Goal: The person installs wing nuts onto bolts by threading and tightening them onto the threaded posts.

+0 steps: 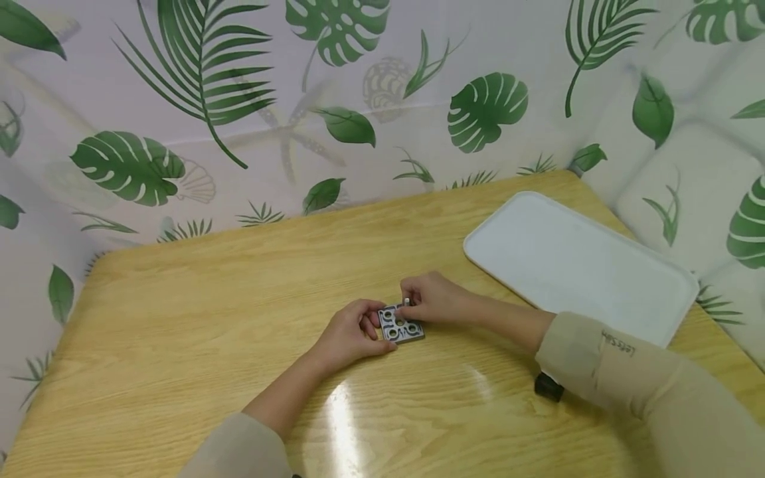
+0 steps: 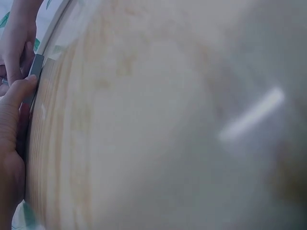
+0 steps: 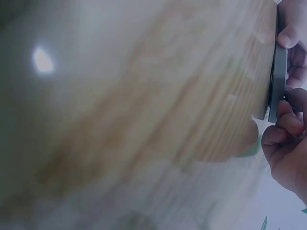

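Note:
A small square grey metal plate [image 1: 409,334] with several round holes and dark curved grooves lies flat on the wooden table. My left hand [image 1: 348,333] grips it at the left, thumb along the near edge and fingers at the far side. Over the plate's far right corner, my right hand [image 1: 441,300] pinches a short pale pin [image 1: 407,302] that stands upright between thumb and fingers. Its lower end is hidden by the fingers. In the left wrist view the plate [image 2: 36,67] shows edge-on under the left thumb; the right wrist view shows its side [image 3: 278,72] beside curled right fingers [image 3: 289,122].
A white rectangular tray [image 1: 574,259] lies at the right of the table [image 1: 239,299], partly behind the right forearm. A small black object [image 1: 548,387] sits by the right sleeve. Leaf-patterned cloth [image 1: 406,153] hangs along the table's back and sides.

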`<state>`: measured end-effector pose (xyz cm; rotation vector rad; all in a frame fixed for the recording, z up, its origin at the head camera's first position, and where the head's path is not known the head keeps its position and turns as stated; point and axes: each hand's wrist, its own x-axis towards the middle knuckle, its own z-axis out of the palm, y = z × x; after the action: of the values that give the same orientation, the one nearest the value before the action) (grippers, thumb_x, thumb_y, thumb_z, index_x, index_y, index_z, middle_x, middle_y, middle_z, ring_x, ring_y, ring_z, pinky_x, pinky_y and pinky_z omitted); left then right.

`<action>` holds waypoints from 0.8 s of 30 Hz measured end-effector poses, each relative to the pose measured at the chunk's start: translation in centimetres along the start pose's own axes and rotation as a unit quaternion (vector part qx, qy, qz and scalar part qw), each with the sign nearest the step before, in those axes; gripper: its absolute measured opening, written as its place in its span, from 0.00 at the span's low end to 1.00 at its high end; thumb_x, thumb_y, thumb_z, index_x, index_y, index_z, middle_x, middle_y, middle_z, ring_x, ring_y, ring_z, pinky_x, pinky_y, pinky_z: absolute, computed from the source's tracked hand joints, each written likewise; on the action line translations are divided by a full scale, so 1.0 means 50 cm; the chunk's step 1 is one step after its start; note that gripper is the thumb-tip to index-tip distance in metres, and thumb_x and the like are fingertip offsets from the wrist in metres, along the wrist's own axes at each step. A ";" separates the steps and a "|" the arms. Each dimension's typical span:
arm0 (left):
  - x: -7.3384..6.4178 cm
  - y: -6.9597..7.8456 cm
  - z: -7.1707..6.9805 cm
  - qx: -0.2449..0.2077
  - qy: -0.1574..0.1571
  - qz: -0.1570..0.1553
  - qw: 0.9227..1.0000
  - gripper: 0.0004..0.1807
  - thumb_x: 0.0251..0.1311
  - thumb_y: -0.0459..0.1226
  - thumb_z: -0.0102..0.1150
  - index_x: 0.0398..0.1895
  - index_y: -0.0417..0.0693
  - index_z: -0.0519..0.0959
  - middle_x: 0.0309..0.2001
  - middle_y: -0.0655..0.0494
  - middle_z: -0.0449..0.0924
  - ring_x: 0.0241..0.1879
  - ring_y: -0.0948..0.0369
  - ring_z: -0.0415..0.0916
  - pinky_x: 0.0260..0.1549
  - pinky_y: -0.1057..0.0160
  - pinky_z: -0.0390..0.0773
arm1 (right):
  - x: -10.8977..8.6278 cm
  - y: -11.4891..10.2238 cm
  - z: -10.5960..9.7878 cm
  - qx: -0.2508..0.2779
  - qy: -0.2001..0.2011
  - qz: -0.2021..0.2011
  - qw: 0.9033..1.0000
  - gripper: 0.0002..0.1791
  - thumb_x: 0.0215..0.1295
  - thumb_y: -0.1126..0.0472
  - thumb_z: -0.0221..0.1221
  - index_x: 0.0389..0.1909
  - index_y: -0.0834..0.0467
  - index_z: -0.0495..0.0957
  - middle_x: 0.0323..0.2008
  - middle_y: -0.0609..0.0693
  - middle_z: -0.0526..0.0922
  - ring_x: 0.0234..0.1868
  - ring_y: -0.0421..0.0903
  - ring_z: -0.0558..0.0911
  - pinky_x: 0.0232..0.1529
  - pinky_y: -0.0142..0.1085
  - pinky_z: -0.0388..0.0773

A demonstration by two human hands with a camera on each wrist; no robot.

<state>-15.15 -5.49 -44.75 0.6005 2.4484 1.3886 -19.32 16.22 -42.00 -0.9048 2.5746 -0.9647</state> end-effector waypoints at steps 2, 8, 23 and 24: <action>0.001 -0.001 -0.001 0.000 -0.001 0.001 1.000 0.35 0.44 0.41 0.75 0.57 0.42 0.73 0.36 0.57 0.74 0.29 0.65 0.73 0.31 0.70 0.74 | -0.001 -0.003 -0.001 -0.007 0.000 0.001 1.000 0.14 0.57 0.56 0.66 0.21 0.54 0.70 0.16 0.42 0.70 0.19 0.35 0.67 0.20 0.27 0.63; 0.006 0.000 -0.010 -0.003 0.003 0.002 1.000 0.36 0.43 0.40 0.75 0.59 0.43 0.72 0.36 0.57 0.75 0.30 0.65 0.74 0.32 0.70 0.75 | 0.000 -0.015 -0.018 -0.021 -0.018 0.016 0.999 0.12 0.57 0.54 0.66 0.29 0.56 0.74 0.18 0.43 0.72 0.20 0.35 0.69 0.21 0.28 0.65; -0.008 0.014 -0.037 -0.063 -0.008 -0.033 0.997 0.46 0.45 0.40 0.74 0.69 0.43 0.62 0.43 0.55 0.75 0.38 0.61 0.75 0.38 0.67 0.79 | -0.055 -0.028 -0.110 -0.053 -0.053 0.128 0.989 0.29 0.64 0.52 0.59 0.59 0.67 0.67 0.33 0.51 0.80 0.28 0.43 0.77 0.32 0.36 0.75; -0.011 0.019 -0.042 -0.052 -0.007 -0.022 0.998 0.45 0.47 0.41 0.73 0.69 0.42 0.62 0.44 0.54 0.74 0.40 0.61 0.75 0.41 0.66 0.79 | -0.060 -0.030 -0.117 -0.059 -0.043 0.133 0.988 0.30 0.65 0.51 0.59 0.60 0.67 0.67 0.37 0.54 0.80 0.33 0.45 0.79 0.35 0.38 0.76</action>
<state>-15.34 -6.92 -42.84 0.5262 2.3477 1.4788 -18.78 20.18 -36.60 -0.5930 2.6139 -0.6904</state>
